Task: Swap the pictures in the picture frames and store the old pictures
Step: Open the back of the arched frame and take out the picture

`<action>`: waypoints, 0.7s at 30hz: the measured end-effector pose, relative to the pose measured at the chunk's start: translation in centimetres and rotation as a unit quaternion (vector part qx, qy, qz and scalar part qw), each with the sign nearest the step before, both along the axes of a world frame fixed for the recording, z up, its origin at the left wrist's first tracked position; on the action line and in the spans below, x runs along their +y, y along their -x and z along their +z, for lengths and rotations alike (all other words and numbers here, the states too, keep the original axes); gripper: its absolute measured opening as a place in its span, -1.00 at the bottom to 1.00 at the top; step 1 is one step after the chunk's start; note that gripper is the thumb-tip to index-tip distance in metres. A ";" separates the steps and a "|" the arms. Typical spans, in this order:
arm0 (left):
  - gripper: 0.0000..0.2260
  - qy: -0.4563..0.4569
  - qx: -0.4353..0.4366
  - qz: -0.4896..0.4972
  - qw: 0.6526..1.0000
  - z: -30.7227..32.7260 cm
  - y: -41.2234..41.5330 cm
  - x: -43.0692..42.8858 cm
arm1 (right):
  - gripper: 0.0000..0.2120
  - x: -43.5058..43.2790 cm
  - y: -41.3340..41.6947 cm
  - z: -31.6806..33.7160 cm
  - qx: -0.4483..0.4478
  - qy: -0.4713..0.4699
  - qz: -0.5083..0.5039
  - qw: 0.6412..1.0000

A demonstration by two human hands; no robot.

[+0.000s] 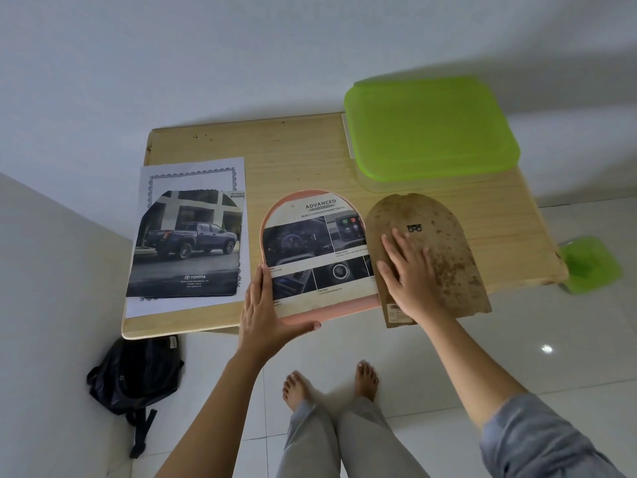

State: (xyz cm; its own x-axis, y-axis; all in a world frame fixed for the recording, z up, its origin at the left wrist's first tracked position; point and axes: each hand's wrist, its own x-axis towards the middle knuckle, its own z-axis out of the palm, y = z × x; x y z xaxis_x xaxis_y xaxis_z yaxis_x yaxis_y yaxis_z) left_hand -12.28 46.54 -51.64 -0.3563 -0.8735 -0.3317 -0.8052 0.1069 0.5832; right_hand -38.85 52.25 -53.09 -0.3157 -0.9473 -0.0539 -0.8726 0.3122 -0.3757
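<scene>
- Right forearm, in a rolled grey-blue sleeve (pixel 537 439), enters from the lower right; the left forearm is bare.
- Below the arms are grey trouser legs and two bare feet (pixel 296 388) on a white tiled floor (pixel 448 357).
- Left hand (pixel 265 305): released, not clenched. The fingers lie straight along the left rim of the pink arch-shaped picture frame (pixel 344 310). The thumb stretches along the frame's bottom rim.
- Right hand (pixel 410 270): released, with fingers spread and pressed flat on the brown backing board (pixel 444 236).
- Frame position: flat on the wooden table (pixel 293 150), at the middle of the front edge, with its bottom rim slightly past that edge.
- Frame content: a brochure page (pixel 310 243) headed "ADVANCED", showing car dashboard photos.
- Backing board: arch-shaped and stained, with a small dark metal hanger near its top. It lies just right of the frame and overlaps the frame's right rim. Its lower end overhangs the table edge.
- Toyota pickup picture (pixel 186 243): on the left part of the table, well apart from both hands. It rests on a white sheet with a decorative border (pixel 193 170).
- Container with a green lid (pixel 431 129): at the table's far right corner.
- Second green plastic item (pixel 589 263): beyond the table's right end; it is blurred.
- Black backpack (pixel 138 377): on the floor below the table's left front corner.
</scene>
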 end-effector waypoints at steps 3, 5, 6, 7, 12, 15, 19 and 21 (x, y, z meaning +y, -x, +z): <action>0.19 0.001 0.007 0.005 1.000 0.0 0.0 0.0 | -0.50 0.5 1.8 -0.1 -0.002 -0.014 -0.016 1.000; 0.19 -0.001 0.014 0.008 1.000 -0.1 -0.1 -0.1 | -0.52 0.7 2.8 -0.2 -0.013 -0.023 -0.027 0.999; 0.19 0.000 0.017 0.008 1.000 -0.1 -0.1 -0.1 | -0.51 0.6 3.2 -0.2 -0.018 -0.023 -0.029 0.999; 0.19 0.002 0.020 0.009 1.000 -0.1 -0.1 -0.1 | -0.50 0.6 3.3 -0.1 -0.022 -0.023 -0.029 0.999; 0.17 0.010 0.026 0.006 1.000 0.0 0.0 -0.1 | -0.50 -0.2 2.6 0.1 -0.016 -0.033 -0.005 0.999; 0.18 0.014 0.025 0.002 1.000 -0.1 -0.2 -0.2 | -0.49 -0.8 2.0 0.2 -0.018 -0.036 0.013 0.999; 0.18 0.016 0.018 -0.003 1.000 -0.1 -0.2 -0.2 | -0.50 -1.2 1.8 0.4 -0.040 -0.042 0.004 0.998; 0.20 0.015 0.014 -0.004 1.000 -0.2 -0.3 -0.2 | -0.53 -1.4 1.2 0.9 -0.080 -0.015 -0.013 0.997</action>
State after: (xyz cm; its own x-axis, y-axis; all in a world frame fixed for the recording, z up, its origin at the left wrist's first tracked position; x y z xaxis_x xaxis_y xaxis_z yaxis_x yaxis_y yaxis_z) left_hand -11.99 46.34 -51.83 -0.3721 -0.8803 -0.2942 -0.7874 0.1315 0.6023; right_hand -40.00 50.88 -52.20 -0.3246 -0.9363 -0.1339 -0.7941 0.3467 -0.4992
